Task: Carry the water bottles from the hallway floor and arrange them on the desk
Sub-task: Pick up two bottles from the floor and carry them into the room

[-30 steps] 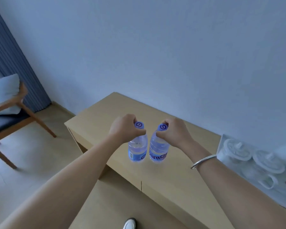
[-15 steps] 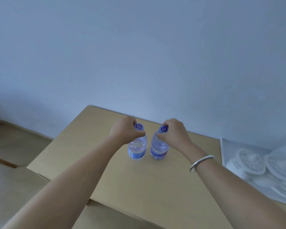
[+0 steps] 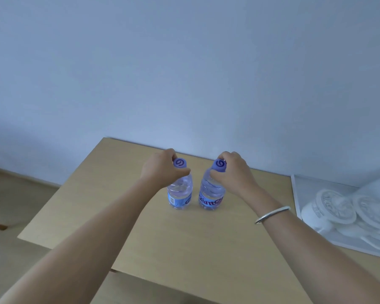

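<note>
Only the head view here, so: both bottles are now well over the desk point(image 3: 140, 249), further in toward the wall than a second ago, when they hung near its front edge. The left hand point(image 3: 162, 172) is curled around the neck of the left bottle point(image 3: 180, 194), the right hand point(image 3: 233, 172) does the same on the right bottle point(image 3: 211, 196). The bottles are upright, side by side with a small gap, bottoms at or just off the desk, can't tell which. A tray point(image 3: 298, 194) of white lidded cups sits off to the right. Looks like set-down is basically happening, letting go comes next I'd guess.
</note>
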